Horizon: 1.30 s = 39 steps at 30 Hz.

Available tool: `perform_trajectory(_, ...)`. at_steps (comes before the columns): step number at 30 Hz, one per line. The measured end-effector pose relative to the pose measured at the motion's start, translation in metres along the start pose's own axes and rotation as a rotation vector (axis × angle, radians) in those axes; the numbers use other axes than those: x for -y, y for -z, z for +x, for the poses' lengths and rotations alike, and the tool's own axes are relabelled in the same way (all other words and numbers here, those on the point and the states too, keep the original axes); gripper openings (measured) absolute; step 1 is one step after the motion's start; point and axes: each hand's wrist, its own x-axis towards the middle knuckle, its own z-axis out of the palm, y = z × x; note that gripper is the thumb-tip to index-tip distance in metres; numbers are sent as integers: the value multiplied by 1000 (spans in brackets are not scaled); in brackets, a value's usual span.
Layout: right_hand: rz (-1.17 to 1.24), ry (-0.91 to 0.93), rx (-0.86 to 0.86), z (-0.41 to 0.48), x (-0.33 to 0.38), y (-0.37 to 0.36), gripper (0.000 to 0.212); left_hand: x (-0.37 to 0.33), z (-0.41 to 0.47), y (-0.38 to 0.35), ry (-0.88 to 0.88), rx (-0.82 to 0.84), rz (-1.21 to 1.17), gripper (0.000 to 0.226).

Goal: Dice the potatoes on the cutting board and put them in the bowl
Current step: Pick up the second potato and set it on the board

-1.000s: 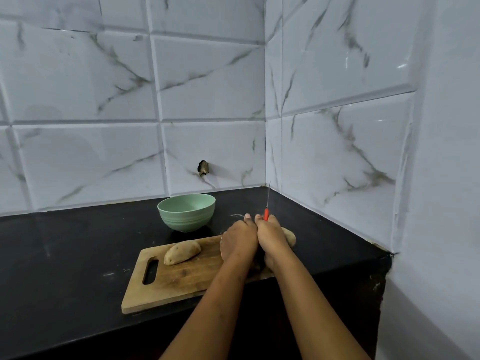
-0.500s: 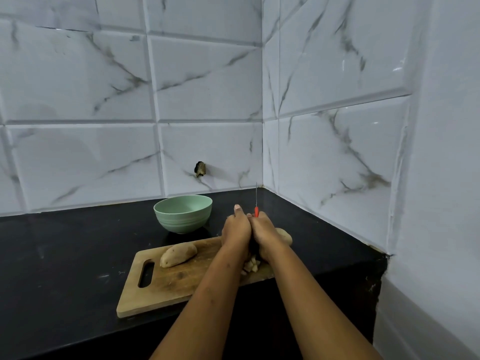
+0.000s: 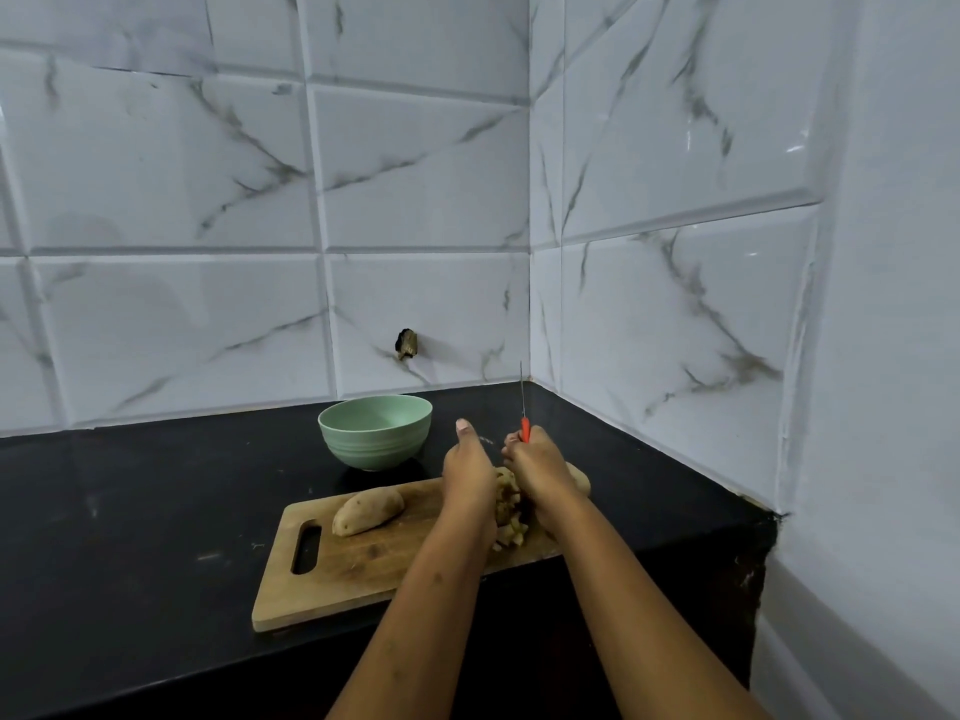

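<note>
Potato dice (image 3: 508, 511) are lying heaped, pale and uneven, on the cutting board (image 3: 363, 574), wedged between both hands and equally near each. The right hand (image 3: 540, 470) is gripping the orange-handled knife (image 3: 525, 428), blade pointing up. The left hand (image 3: 467, 470) is pressing the heap's side with its thumb raised; its fingers are hidden, so its grip cannot be told. The whole potato (image 3: 368, 510) is lying to the left, its long axis slanting. The bowl (image 3: 375, 431) is standing behind the board.

Board (image 3: 363, 569) sits on bench (image 3: 130, 511) nr front edge; bowl (image 3: 375, 433) just behind it. Whole potato (image 3: 368, 510) on board's left, diced pile (image 3: 509, 511) to its right.
</note>
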Motion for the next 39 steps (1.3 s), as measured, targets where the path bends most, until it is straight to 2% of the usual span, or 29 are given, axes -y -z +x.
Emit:
perform_trajectory(3, -71, 9, 1, -3, 0, 5, 21, 2, -9, -10, -14, 14, 21, 64)
perform_trajectory(7, -28, 51, -18, -9, -4, 12, 19, 24, 10, -23, -73, -52, 48, 105)
perform_trajectory(8, 3, 58, -35, -9, -7, 12, 18, 25, 9, -23, -77, -64, 67, 103)
perform_trajectory(12, 229, 50, -63, -9, -22, 11, 13, 12, -10, -8, -108, -132, 16, 68)
perform_trajectory(20, 412, 32, -18, -19, -29, 24, 15, 7, -22, -10, -69, -184, -181, 61)
perform_trajectory(30, 237, 73, -80, -19, -30, 13, 14, 11, -28, -31, -102, -287, -300, 60)
perform_trajectory(39, 237, 66, -82, -22, -27, 16, 12, 7, -40, -38, -91, -186, -413, 57)
